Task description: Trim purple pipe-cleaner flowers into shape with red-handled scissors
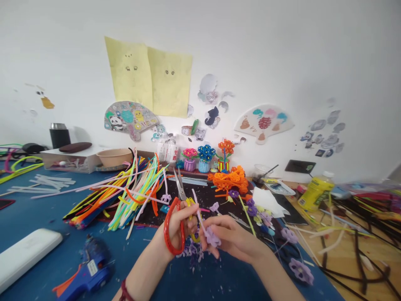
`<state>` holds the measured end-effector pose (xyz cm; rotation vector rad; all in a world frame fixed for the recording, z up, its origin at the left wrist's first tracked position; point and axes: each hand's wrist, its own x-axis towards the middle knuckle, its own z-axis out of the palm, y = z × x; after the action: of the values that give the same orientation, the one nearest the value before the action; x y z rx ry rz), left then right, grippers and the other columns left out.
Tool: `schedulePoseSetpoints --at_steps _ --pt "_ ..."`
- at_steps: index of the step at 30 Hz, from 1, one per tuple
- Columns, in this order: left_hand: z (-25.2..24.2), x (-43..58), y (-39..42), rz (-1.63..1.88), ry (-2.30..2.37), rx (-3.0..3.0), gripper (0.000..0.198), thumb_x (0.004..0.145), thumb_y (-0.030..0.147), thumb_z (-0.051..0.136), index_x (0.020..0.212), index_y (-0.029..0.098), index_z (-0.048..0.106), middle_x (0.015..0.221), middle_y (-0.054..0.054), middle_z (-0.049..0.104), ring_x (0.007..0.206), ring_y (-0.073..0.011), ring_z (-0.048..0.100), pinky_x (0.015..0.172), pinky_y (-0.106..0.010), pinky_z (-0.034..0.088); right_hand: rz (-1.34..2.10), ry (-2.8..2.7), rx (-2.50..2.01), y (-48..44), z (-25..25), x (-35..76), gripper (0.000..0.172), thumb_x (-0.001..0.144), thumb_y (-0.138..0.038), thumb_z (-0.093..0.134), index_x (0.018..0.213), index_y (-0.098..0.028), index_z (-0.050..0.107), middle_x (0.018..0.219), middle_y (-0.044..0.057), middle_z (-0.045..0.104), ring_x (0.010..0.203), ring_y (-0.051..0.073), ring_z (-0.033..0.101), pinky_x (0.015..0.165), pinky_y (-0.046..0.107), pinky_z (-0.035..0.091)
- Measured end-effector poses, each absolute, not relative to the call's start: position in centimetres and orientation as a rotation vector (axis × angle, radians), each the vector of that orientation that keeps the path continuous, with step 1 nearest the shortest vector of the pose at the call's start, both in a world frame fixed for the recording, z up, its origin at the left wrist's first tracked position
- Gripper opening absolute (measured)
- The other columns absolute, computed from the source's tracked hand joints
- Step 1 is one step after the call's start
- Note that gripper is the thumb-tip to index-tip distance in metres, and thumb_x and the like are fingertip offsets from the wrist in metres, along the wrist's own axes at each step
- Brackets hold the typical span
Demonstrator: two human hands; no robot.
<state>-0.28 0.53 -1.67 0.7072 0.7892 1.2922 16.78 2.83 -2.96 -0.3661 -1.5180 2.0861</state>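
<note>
Red-handled scissors [172, 238] hang on my left hand [187, 216], their blades pointing up and away. The same hand pinches a lilac pipe cleaner [199, 215] between thumb and fingers. Something yellow [196, 238] shows by its fingers; I cannot make out what it is. My right hand [233, 234] closes around a lilac pipe-cleaner flower [213, 237], at the lower end of that strip. Below both hands, lilac and purple scraps [192, 251] lie on the blue table mat [175, 280]. Another small lilac flower [214, 207] rests just beyond them.
A pile of coloured pipe cleaners [125, 192] spreads at left, with a blue glue gun [90, 271] nearer me. Orange pipe-cleaner pieces [230, 180] and small flower pots [204, 166] stand toward the wall. Right are lilac flowers [300, 271] and a yellow bottle [316, 192].
</note>
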Motion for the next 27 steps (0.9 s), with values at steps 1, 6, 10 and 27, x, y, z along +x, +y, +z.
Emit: schedulePoseSetpoints --at_steps 1,6,10,27 --pt "-1.8 -0.2 0.5 1.286 0.790 0.697 0.030 0.062 0.032 0.076 0.059 0.017 0.050 0.039 0.008 0.041 0.036 -0.0048 0.037 0.040 -0.019 0.032 2.088 -1.531 -0.358 2.8 -3.0 16.8 0.031 0.084 -0.036 0.064 0.098 -0.009 0.067 0.077 0.010 0.066 0.057 0.011 0.056 0.055 0.024 0.041" --pt "-2.2 0.0 0.6 1.255 0.798 0.679 0.029 0.065 0.036 0.074 0.062 0.017 0.052 0.041 0.008 0.041 0.035 -0.0067 0.041 0.037 -0.020 0.036 2.055 -1.566 -0.375 2.8 -2.9 16.8 0.034 0.083 -0.035 0.065 0.102 -0.008 0.068 0.079 0.011 0.067 0.058 0.010 0.055 0.056 0.023 0.041" --pt "-2.2 0.2 0.5 1.205 0.799 0.688 0.029 0.070 0.039 0.070 0.064 0.016 0.053 0.041 0.008 0.039 0.033 -0.0084 0.043 0.034 -0.022 0.041 2.056 -1.603 -0.351 2.9 -3.2 16.6 0.035 0.083 -0.036 0.065 0.104 -0.007 0.068 0.078 0.011 0.067 0.057 0.010 0.055 0.053 0.022 0.041" --pt "-1.4 -0.5 0.7 1.448 1.027 0.814 0.048 0.074 0.064 0.056 0.061 0.019 0.046 0.038 0.009 0.037 0.033 -0.0045 0.034 0.037 -0.016 0.029 1.910 -1.311 -0.512 3.7 -3.3 16.1 0.024 0.084 -0.032 0.065 0.099 -0.013 0.067 0.086 0.006 0.066 0.047 0.003 0.051 0.042 0.015 0.033"
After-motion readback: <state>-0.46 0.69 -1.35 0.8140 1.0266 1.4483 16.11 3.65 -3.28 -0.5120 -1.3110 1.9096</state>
